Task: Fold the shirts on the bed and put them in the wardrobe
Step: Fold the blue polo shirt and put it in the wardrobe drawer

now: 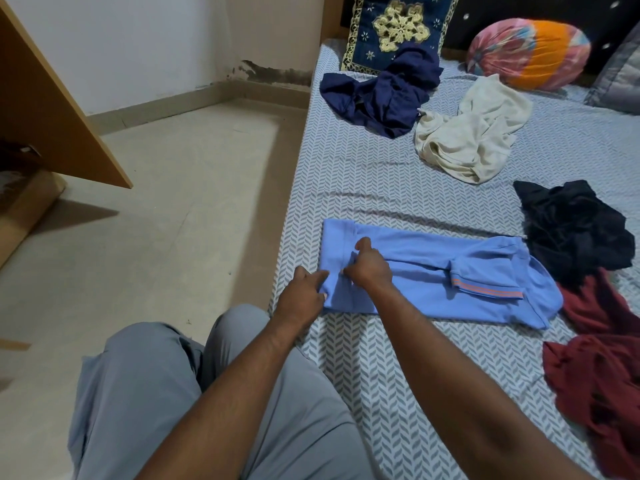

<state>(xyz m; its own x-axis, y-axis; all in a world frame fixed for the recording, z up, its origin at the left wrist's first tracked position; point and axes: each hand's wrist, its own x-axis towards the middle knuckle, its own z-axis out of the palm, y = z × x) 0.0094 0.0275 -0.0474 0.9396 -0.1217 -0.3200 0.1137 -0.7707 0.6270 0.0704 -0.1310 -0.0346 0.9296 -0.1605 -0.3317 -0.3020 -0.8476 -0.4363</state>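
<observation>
Grey trousers (pixel 156 393) sit lowest; left hand (pixel 304 292) and right hand (pixel 369 263) each pinch the smooth, folded blue shirt (pixel 433 271) near the bed (pixel 346 174) edge; open floor (pixel 156 237) at left.

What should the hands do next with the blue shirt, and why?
Probably fold the pinched end over toward the striped sleeve. The blue shirt is already a long narrow strip, and the left hand and right hand both pinch its one end.
</observation>
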